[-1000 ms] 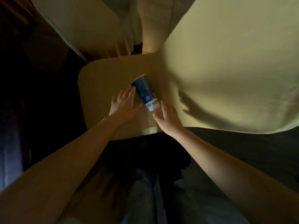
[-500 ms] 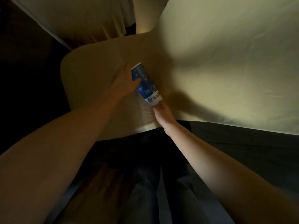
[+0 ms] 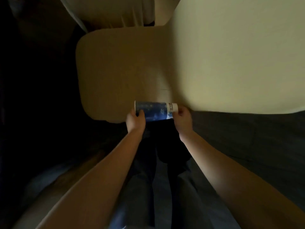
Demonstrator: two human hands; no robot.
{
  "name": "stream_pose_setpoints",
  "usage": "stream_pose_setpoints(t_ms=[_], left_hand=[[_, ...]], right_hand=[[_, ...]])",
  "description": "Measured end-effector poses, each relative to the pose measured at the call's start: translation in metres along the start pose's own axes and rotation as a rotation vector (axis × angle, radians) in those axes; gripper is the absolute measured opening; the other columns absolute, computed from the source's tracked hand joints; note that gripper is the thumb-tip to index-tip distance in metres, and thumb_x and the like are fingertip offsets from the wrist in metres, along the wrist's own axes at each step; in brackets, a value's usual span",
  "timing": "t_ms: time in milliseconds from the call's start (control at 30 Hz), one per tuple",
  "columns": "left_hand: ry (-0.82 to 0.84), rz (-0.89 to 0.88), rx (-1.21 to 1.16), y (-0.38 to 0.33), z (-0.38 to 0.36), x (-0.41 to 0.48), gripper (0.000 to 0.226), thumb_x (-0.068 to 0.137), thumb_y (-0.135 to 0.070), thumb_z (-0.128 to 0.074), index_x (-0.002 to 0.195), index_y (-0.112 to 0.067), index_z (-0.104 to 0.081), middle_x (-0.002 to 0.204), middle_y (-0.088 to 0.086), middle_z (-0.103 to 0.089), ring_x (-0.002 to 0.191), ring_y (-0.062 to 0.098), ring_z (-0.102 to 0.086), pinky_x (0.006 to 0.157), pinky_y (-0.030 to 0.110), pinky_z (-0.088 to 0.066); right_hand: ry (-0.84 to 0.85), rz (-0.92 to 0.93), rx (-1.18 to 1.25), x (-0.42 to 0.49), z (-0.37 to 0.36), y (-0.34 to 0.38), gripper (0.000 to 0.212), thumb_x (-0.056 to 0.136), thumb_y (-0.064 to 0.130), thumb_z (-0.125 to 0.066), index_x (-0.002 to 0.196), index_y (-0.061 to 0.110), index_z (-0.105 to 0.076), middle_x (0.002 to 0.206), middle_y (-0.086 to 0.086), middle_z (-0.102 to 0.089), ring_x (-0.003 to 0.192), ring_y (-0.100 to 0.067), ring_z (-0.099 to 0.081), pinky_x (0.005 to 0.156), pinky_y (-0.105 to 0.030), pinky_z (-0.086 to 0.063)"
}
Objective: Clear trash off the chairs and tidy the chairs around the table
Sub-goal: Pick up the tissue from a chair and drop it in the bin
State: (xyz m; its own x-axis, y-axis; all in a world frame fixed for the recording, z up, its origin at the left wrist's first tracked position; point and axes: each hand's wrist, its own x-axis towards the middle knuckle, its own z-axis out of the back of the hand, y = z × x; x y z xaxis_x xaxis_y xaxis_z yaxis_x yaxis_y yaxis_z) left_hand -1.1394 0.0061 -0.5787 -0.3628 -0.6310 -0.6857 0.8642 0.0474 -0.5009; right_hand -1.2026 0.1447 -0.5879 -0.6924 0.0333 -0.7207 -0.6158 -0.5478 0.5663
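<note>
Paper cup [image 3: 155, 110], blue with a white band at one end, lies on its side a little below the centre of the frame, held level between both hands. Its open rim points to the frame's left and its white-banded base to the right. The left hand [image 3: 135, 120] grips the rim end, thumb curled over the blue wall. The right hand [image 3: 184, 119] pinches the base end, fingers bent round the white band. The cup sits against the lower edge of the tan chair seat [image 3: 115, 71], which fills the middle of the frame; whether it touches the seat cannot be told. A pale tablecloth [image 3: 231, 55] covers the upper right and overlaps the seat's right side. A second pale cloth [image 3: 107, 10] hangs at the top, left of centre. Both bare forearms run up from the lower corners, and legs in blue jeans [image 3: 140, 187] show between them. The left side of the frame is too dark to read.
</note>
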Motion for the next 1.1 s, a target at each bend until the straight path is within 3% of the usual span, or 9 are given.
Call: stream_pose_setpoints(t_ms=[167,400,533,633,667,767,833,1000,1100], left_hand=[[0.045,0.322,-0.207,0.068,-0.056,-0.062,0.030,0.095,-0.022,-0.052,0.115,-0.002,-0.061,0.110,0.019,-0.066,0.099,0.035,-0.063,0.081,0.039,-0.052],[0.157,0.803,-0.643,0.124,-0.144,-0.119,0.042,0.094,-0.015,-0.056,0.133,-0.003,-0.048,0.129,0.020,-0.056,0.117,0.034,-0.056,0.086,0.035,-0.049],[0.251,0.937,-0.834,0.132,-0.156,-0.112,0.037,0.094,-0.019,-0.054,0.127,-0.003,-0.051,0.122,0.015,-0.059,0.108,0.029,-0.058,0.079,0.032,-0.046],[0.399,0.928,-0.796,0.132,-0.148,-0.103,0.020,0.096,-0.025,-0.050,0.105,-0.010,-0.057,0.088,0.006,-0.056,0.072,0.021,-0.054,0.062,0.022,-0.047],[0.427,0.944,-0.787,0.128,-0.143,-0.102,0.021,0.096,-0.028,-0.049,0.108,-0.012,-0.055,0.089,0.005,-0.054,0.068,0.020,-0.050,0.067,0.020,-0.047],[0.402,0.780,-0.577,0.126,-0.134,-0.099,0.036,0.099,-0.031,-0.046,0.127,-0.009,-0.048,0.113,0.007,-0.054,0.107,0.031,-0.055,0.088,0.028,-0.042],[0.310,0.533,-0.296,0.125,-0.123,-0.100,0.050,0.100,-0.030,-0.044,0.142,-0.003,-0.037,0.142,0.012,-0.045,0.132,0.031,-0.042,0.103,0.030,-0.035],[0.218,0.033,0.342,0.122,-0.084,-0.126,0.069,0.098,-0.046,-0.037,0.153,-0.020,-0.005,0.161,0.002,0.001,0.148,0.020,0.002,0.118,0.043,-0.002],[0.068,-0.136,0.445,0.121,-0.055,-0.145,0.074,0.096,-0.050,-0.037,0.153,-0.022,0.002,0.161,-0.001,0.011,0.147,0.018,0.013,0.118,0.043,0.006]], right_hand=[[0.116,0.180,-0.306,0.001,0.048,-0.043,0.026,0.087,0.012,-0.057,0.112,0.011,-0.065,0.111,-0.012,-0.068,0.103,-0.027,-0.062,0.088,-0.033,-0.046],[0.369,0.355,-0.689,0.011,0.062,-0.089,0.038,0.092,0.014,-0.055,0.130,0.008,-0.056,0.131,-0.016,-0.055,0.121,-0.031,-0.052,0.101,-0.042,-0.043],[0.468,0.355,-0.868,0.029,0.042,-0.112,0.044,0.092,0.016,-0.053,0.134,0.010,-0.048,0.133,-0.016,-0.053,0.124,-0.034,-0.050,0.097,-0.045,-0.046],[0.527,0.330,-0.940,0.034,0.040,-0.116,0.060,0.093,0.019,-0.053,0.147,0.010,-0.029,0.148,-0.012,-0.038,0.137,-0.031,-0.036,0.105,-0.046,-0.040],[0.549,0.318,-0.950,0.033,0.043,-0.116,0.063,0.094,0.020,-0.051,0.150,0.011,-0.024,0.153,-0.010,-0.031,0.141,-0.029,-0.030,0.109,-0.045,-0.036],[0.559,0.314,-0.950,0.023,0.050,-0.117,0.064,0.091,0.033,-0.048,0.149,0.018,-0.026,0.152,-0.006,-0.034,0.139,-0.028,-0.034,0.107,-0.049,-0.038],[0.537,0.316,-1.000,0.013,0.054,-0.119,0.072,0.083,0.047,-0.043,0.148,0.023,-0.025,0.152,-0.003,-0.034,0.138,-0.027,-0.035,0.104,-0.053,-0.040],[0.466,0.406,-1.224,-0.035,0.067,-0.101,0.068,0.097,0.045,-0.041,0.153,0.021,-0.012,0.162,-0.001,-0.005,0.148,-0.025,-0.006,0.116,-0.054,-0.016],[0.434,0.601,-1.238,-0.069,0.064,-0.084,0.069,0.097,0.046,-0.040,0.153,0.022,-0.008,0.162,0.001,0.002,0.149,-0.022,0.002,0.118,-0.052,-0.009]])
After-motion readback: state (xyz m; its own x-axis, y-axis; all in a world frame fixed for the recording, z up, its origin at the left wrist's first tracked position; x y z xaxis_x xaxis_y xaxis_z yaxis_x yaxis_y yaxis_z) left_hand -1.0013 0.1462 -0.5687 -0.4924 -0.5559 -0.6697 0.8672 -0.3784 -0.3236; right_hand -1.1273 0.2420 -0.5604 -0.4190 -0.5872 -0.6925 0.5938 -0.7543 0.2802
